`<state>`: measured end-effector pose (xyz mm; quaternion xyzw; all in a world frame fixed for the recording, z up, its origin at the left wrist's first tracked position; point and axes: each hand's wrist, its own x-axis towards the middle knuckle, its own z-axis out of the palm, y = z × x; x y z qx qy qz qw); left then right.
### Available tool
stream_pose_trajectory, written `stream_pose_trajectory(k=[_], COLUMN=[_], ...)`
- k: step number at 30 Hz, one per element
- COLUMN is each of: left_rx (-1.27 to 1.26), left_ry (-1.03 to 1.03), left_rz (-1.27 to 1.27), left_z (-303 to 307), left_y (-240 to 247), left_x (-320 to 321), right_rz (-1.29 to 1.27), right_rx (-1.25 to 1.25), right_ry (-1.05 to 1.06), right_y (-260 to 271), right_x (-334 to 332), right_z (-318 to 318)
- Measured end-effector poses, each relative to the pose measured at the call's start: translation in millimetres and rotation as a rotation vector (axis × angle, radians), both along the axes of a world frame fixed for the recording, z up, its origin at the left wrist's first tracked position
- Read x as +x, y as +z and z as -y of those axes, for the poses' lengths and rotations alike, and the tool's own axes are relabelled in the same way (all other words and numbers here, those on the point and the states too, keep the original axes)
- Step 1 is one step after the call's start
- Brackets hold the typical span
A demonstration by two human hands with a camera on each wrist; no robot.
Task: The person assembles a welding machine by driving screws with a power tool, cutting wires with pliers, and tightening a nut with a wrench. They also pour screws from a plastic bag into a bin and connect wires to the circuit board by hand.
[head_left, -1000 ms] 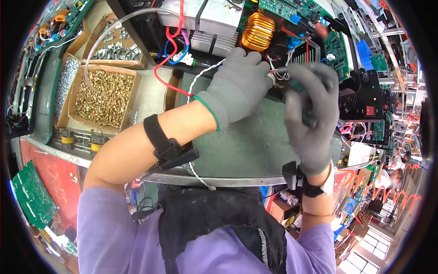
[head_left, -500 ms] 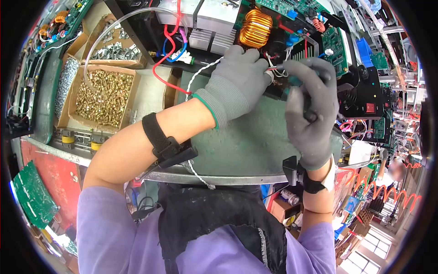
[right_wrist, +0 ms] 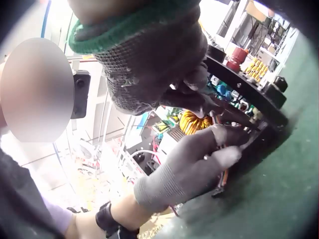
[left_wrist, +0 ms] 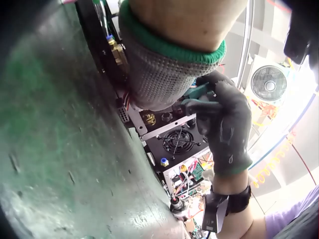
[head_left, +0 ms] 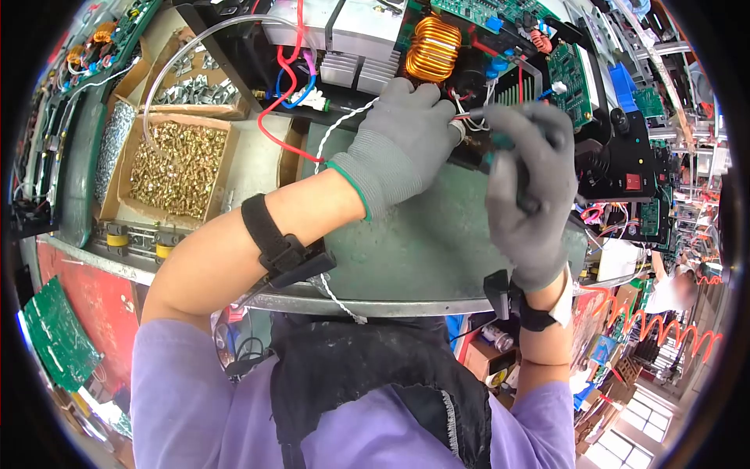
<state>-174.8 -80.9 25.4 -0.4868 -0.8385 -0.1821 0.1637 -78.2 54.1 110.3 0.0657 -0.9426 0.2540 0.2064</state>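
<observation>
My gloved left hand (head_left: 406,137) reaches over the near edge of an open electronics chassis (head_left: 637,152). Its thumb and forefinger pinch at thin wires (right_wrist: 225,177) there; the exact part between the fingertips is hidden. To the right, my gloved right hand (head_left: 535,195) holds a screwdriver in its curled fingers. A teal handle (left_wrist: 198,91) shows between those fingers, and the screwdriver's shaft (head_left: 473,115) points left, its end right beside my left thumb. Just beyond the left hand sits a copper-coloured coil (head_left: 432,49), with a finned heat sink (head_left: 359,70) to its left.
Cardboard boxes of brass-coloured fasteners (head_left: 176,168) and metal clips (head_left: 199,90) stand at the left. A red wire (head_left: 281,139) and a white twisted wire (head_left: 341,121) hang over the green bench top (head_left: 406,258). Circuit boards (head_left: 570,82) fill the chassis's right side.
The chassis and left hand sit slightly farther left in view. My right hand keeps the screwdriver at the same spot beside the left thumb, its fingers shifting slightly.
</observation>
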Motion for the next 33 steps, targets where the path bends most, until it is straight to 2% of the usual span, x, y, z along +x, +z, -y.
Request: stream_pose_trajectory(k=[4, 6, 7, 9, 14, 16, 17, 20, 22, 24, 25, 26, 28, 30, 33], left_rx=[-0.017, -0.067, -0.064, -0.06, -0.033, -0.03, -0.032, -0.036, -0.037, 0.03, 0.03, 0.018, 0.002, -0.02, -0.012], left_ry=[0.005, -0.01, -0.009, -0.009, -0.018, -0.021, -0.018, -0.015, -0.015, -0.028, -0.035, -0.036, -0.038, -0.015, -0.008], left_rz=[0.018, 0.011, 0.009, 0.006, -0.002, -0.001, -0.003, -0.009, -0.006, 0.004, 0.003, 0.004, 0.007, -0.021, 0.004], left_z=[1.0, 2.1, 1.8, 1.3, 2.4, 2.2, 1.9, 1.8, 2.3, 1.5, 1.2, 1.7, 2.1, 1.5, 0.8], left_y=[1.4, 3.0, 2.7, 1.8, 2.8, 2.4, 2.4, 3.0, 2.9, 3.2, 3.8, 4.5, 3.8, 1.8, 2.6], left_x=[-0.7, -0.1, -0.1, -0.4, -1.3, -0.1, 0.4, -1.0, -0.6, 0.3, 0.1, -0.1, 0.3, -0.9, -0.1], right_rz=[-0.079, -0.153, -0.155, -0.245, -0.164, -0.015, -0.021, -0.06, -0.023, -0.131, -0.187, -0.187, -0.165, -0.172, -0.012], right_rx=[0.081, 0.243, 0.246, 0.478, 0.217, 0.102, 0.005, 0.01, 0.051, 0.48, 0.504, 0.503, 0.286, 0.256, 0.021], right_ry=[0.069, 0.08, 0.081, 0.17, 0.103, 0.059, 0.041, 0.035, 0.005, 0.161, 0.152, 0.148, 0.119, 0.07, 0.036], right_y=[-12.1, -27.1, -37.8, -53.3, -13.8, -1.7, -4.9, -14.9, -30.7, -52.4, -57.6, -56.3, -35.6, -18.1, -2.0], right_x=[10.1, 35.4, 42.4, 50.3, 15.6, 4.8, 2.7, 20.5, 43.4, 56.0, 54.4, 51.1, 34.6, 19.6, 4.7], right_z=[-6.4, -6.3, -10.0, -14.3, -9.8, -5.3, -5.8, -3.0, -7.9, -14.4, -17.1, -19.9, -15.3, -10.7, -3.0])
